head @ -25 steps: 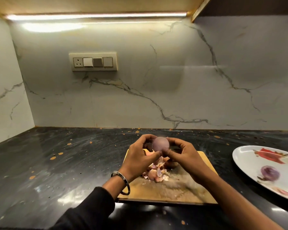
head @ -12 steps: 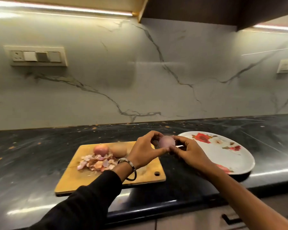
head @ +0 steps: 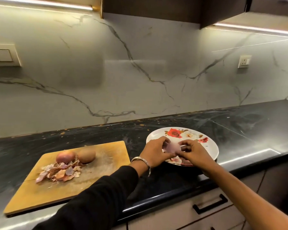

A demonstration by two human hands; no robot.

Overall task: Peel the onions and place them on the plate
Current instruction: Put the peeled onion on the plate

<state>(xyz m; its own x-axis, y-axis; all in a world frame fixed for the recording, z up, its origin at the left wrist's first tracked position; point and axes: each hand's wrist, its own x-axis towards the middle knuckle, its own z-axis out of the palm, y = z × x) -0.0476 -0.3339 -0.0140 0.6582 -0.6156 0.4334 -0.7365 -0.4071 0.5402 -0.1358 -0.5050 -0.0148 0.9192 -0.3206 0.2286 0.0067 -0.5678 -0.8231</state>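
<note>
Head view gives me both hands over the floral plate (head: 208, 143), which sits on the dark countertop (head: 239, 123) to the right of the wooden cutting board (head: 106, 153). I see the left hand (head: 156, 151) and the right hand (head: 192, 152) holding one peeled onion (head: 171, 147) between them, fingers curled in around it from either side, thumbs and fingertips pressed to its pale purple surface. Whether the onion touches the plate I cannot tell. On the board I count two unpeeled onions, a reddish one (head: 65, 156) and a brown one (head: 86, 156) just beside it, with a heap of onion skins (head: 60, 171) in front of them. A bracelet (head: 141, 161) circles the left wrist.
</note>
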